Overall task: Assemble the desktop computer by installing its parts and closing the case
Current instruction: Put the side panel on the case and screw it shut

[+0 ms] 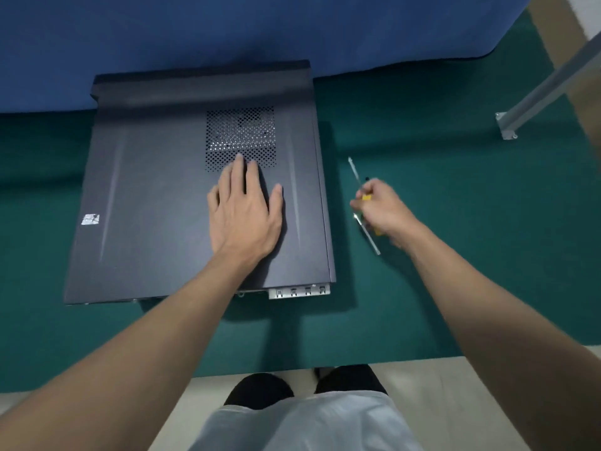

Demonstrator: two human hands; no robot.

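1. The computer case (156,196) lies flat on the green counter (455,222), with its side panel on top.
2. The left grip (244,213) rests flat on the panel, fingers straight and spread.
3. The right grip (383,206), just right of the case, curls round a yellow-handled screwdriver (366,197). The detail is blurred.

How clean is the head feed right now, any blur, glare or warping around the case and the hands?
Head view: the right hand and its yellow-handled tool are motion-smeared, the metal shaft hard to read; the left hand, flat on the computer case, is fairly sharp; light is dim and even, with faint sheen streaks on the case but no glare; the wide-angle lens bows the frame edges.
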